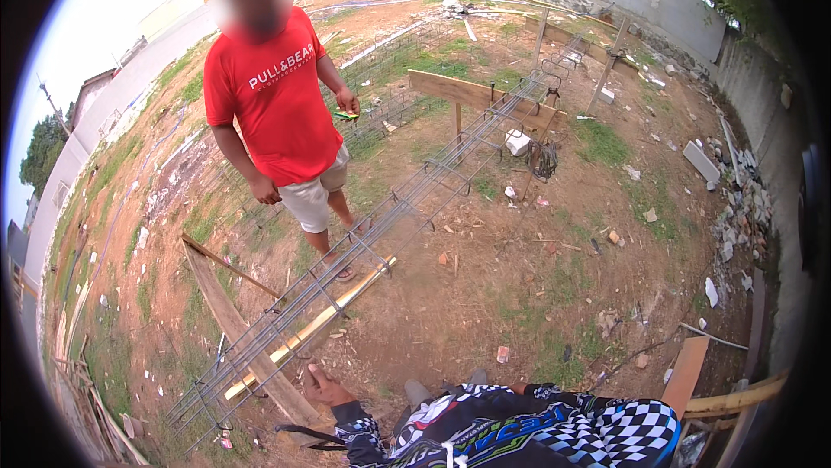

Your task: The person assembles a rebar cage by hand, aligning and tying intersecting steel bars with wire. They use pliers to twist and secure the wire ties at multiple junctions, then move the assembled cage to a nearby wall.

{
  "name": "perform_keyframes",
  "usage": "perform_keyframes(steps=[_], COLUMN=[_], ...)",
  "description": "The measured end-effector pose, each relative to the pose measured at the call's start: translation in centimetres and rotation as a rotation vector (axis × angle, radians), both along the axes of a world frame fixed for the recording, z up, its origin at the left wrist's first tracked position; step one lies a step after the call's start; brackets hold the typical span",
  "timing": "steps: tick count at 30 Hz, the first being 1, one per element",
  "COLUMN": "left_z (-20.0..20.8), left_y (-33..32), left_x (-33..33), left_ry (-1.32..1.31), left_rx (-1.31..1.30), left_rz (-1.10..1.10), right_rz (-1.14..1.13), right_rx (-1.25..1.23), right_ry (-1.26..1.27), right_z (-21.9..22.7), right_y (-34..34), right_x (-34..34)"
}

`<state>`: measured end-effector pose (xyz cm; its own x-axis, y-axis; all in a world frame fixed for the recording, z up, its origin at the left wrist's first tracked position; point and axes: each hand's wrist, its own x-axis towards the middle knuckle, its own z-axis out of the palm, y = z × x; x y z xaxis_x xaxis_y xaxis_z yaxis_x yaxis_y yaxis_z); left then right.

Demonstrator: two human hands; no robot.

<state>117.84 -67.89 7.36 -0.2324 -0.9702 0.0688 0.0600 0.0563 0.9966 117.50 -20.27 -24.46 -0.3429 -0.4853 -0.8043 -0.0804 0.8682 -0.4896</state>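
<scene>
My left hand (328, 387) reaches out low in front of me, beside a wooden plank (251, 342). Its fingers look loosely apart and I see nothing in them. A long steel rebar cage (333, 273) rests across that plank and a board farther off, running from lower left to upper right. Beneath its near part lies a pale wooden batten (316, 325). My right arm (623, 429), in a checkered sleeve, is bent across my body; its hand is mostly hidden by the sleeve and clothing.
A person in a red shirt (273, 109) stands beyond the cage, holding a small green-and-yellow item. A support board (472, 97) carries the cage's far part, near a white block (518, 142) and coiled wire (543, 161). Rubble (736, 217) lines the wall at right; lumber (688, 373) stands near me.
</scene>
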Motion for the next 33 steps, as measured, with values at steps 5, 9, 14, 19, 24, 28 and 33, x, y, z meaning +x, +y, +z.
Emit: perform_keyframes(steps=[5,9,14,19,24,28,33], left_z=[-2.0,-2.7,-3.8,-3.8,-0.4,-1.0,-0.1], left_y=[0.7,1.4,1.9,1.8,3.3,3.6,5.1], left_x=[-0.6,-0.2,-1.3,-2.0,-2.6,-2.2,-2.2], left_ry=[-0.027,-0.054,-0.085,-0.17,-0.222,-0.127,-0.067], left_rx=[0.048,0.132,0.112,-0.05,-0.089,-0.012,-0.102], left_rz=[-0.138,-0.147,-0.232,-0.303,-0.371,-0.385,-0.343], right_rz=[-0.322,-0.192,-0.092,-0.315,-0.078,-0.167,-0.064], right_rx=[-0.157,-0.241,-0.316,-0.359,-0.536,-0.12,-0.308], right_ry=[-0.106,-0.005,0.217,0.095,0.383,0.596,0.548], right_z=[2.0,10.2,13.0,14.0,14.2,18.1,17.0], right_y=[4.8,4.1,2.4,-1.8,-1.5,-4.8,-4.1], right_x=[1.8,0.4,0.5,-1.0,-1.7,-2.5,-3.8])
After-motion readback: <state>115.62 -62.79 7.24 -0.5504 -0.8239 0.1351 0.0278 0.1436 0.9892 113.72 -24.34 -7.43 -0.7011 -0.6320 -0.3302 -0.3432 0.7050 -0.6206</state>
